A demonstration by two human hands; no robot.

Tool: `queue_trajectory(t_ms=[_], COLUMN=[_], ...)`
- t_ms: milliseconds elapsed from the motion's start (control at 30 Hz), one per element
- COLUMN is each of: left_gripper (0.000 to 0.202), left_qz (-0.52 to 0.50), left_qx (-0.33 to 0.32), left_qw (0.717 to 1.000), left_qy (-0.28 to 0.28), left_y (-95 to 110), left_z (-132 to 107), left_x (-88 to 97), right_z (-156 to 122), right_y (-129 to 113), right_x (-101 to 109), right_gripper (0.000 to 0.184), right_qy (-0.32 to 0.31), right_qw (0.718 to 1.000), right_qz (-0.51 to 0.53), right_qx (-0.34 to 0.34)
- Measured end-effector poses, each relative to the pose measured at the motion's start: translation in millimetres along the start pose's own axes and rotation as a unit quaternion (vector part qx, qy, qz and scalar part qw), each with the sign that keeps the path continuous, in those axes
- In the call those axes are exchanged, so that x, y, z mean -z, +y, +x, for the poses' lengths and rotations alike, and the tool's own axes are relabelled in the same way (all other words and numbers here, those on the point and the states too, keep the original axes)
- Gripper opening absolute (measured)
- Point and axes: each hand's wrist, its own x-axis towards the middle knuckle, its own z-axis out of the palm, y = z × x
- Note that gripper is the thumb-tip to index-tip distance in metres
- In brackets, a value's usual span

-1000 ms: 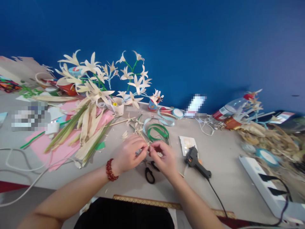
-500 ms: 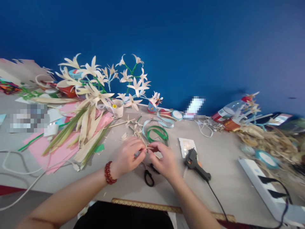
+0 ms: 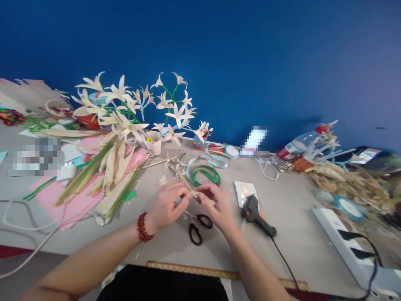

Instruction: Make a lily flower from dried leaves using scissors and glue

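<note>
Spanning left hand (image 3: 169, 205) and right hand (image 3: 217, 207): a small pale strip (image 3: 194, 194)

The pale strip is held over the table (image 3: 169, 249), at 3 o'clock from the left hand and 9 o'clock from the right hand. Neither hand can be called the nearer, since it is met by the fingertips of both. By the left hand it is pinched between thumb and fingers; by the right hand it appears to be pinched likewise, though the exact contact is partly hidden. Its long axis is judged to be set roughly from 9 to 3 o'clock, across the gap; which way its tip is pointed cannot be told, as its ends seem covered. The green ribbon (image 3: 216, 177) is seen just beyond, toward 1 o'clock from the pale strip, and the scissors (image 3: 193, 226) are placed near 6 o'clock, with their loops turned toward the table's near edge
</note>
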Motion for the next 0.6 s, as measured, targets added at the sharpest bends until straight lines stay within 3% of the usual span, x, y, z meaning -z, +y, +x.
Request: queue_trajectory(t_ms=[167,400,600], left_gripper=[0.017,0.016,0.016], left_qz=[0.0,-0.005,0.0], left_qx=[-0.009,0.021,0.013], left_qw=[1.0,0.999,1.0], left_qy=[-0.008,0.037,0.022], left_y=[1,-1,-2], left_z=[-1,-1,-2], left_x=[-2.7,0.7,-2.6], right_z=[-2,4,-2], right_y=[-3,7,-4], right_x=[-12,6,-7], right_gripper=[0.016,0.011,0.007], right_qy=[-0.02,0.058,-0.016], right_qw=[1.0,0.995,0.999], right_qz=[-0.008,-0.077,-0.04], right_qx=[-0.004,-0.006,0.004])
